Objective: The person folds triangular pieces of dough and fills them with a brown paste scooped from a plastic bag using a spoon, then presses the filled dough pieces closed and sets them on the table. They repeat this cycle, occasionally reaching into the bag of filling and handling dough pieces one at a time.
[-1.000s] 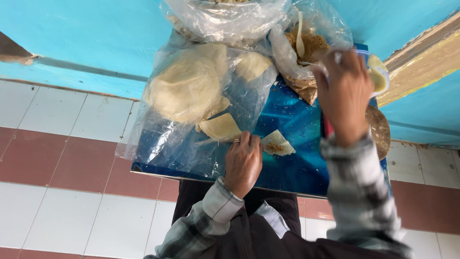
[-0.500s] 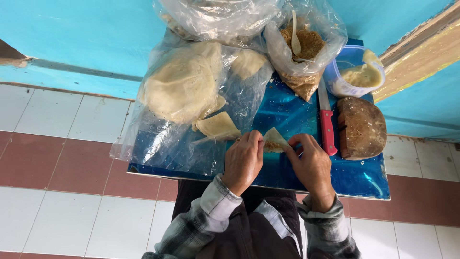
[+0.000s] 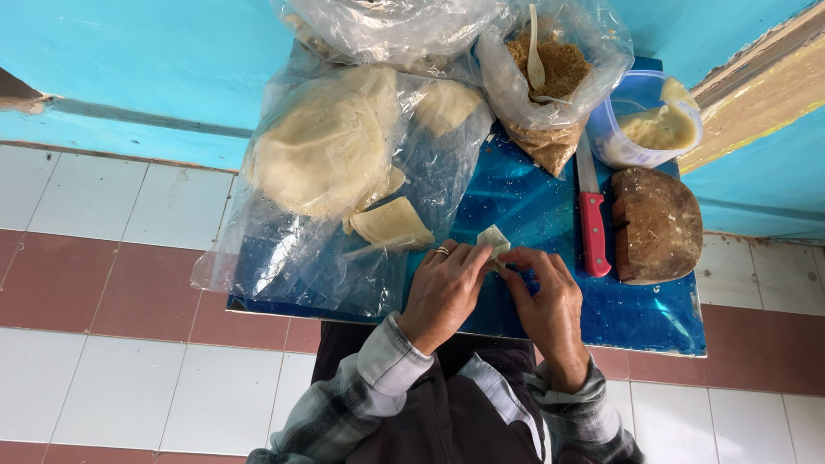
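Since half a second ago the small dough piece has been folded up tighter between the two hands, and a second ago the right hand was up by the tub rather than down at the board.

At the far left of the blue board lies a clear plastic bag holding a stack of round pale wrappers, with a cut wedge of wrapper at its lower edge. Just right of the wedge, the left hand, a ring on one finger, curls its fingertips together against the dough piece. The piece sits between both hands, just above the board, near its front-middle. The right hand meets it from the other side, thumb and forefinger pinching its lower edge, the other fingers loosely bent.

Above the hands, a second bag of brown crumbly filling stands open with a white spoon stuck in it. Right of the hands a red-handled knife lies lengthwise, just beside a dark wooden block. Behind these stands a plastic tub of pale paste.
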`<state>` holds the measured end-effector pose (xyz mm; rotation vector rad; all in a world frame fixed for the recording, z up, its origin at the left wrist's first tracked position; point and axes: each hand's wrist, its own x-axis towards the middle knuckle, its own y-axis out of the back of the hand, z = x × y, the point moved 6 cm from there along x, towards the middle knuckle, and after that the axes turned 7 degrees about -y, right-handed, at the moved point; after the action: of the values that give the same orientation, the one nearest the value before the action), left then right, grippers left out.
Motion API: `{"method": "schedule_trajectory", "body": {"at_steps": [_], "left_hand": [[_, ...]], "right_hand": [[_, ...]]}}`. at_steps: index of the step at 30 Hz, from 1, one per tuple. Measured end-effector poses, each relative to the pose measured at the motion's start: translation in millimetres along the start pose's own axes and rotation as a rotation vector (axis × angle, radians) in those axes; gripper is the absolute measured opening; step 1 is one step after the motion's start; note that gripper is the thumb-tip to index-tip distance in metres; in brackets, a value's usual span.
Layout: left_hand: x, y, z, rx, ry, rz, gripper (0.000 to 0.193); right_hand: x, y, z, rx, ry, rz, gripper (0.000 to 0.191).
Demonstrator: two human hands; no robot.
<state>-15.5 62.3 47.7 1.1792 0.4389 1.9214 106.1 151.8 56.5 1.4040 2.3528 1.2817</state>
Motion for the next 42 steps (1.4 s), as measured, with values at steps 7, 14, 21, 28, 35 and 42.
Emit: {"method": "schedule_trajectory", "body": {"at_steps": [7,14,21,28,35,42], "left_hand": [[0.3,-5.9,-10.1,-0.106,-0.049,-0.049,0.022],[5.3,-21.7,-21.2,-0.123,-0.007,-0.077,0.015],[16.7,-37.1,-36.4,-0.06,0.107,-0.078,0.004],[32.0,-43.0,-47.7,-0.137,0.17,-0.029,0.015],[31.8,-30.2,-48.8,-0.245,0.202,0.041,0.017],[19.4,-16.9,-30.2,-0.2,-0.006,-0.044,0.014]], "right_hand": [[12.4,3.9,-9.7,-0.061,0.244,-0.087,0.034],[17.9,-5.1,-0.7,-0.074,0.37,-0.104,0.021],[60.4,-39.2,53.1,0.124,-0.036,-0.44,0.016],[40.9,-19.4,16.0,0.028,0.144,-0.216,0.018],[13.0,-3.4,-20.9,-0.204,0.466,-0.03,0.021],[51.2,-19.3,13.6,0.031,0.311,-0.17,0.011]]}}
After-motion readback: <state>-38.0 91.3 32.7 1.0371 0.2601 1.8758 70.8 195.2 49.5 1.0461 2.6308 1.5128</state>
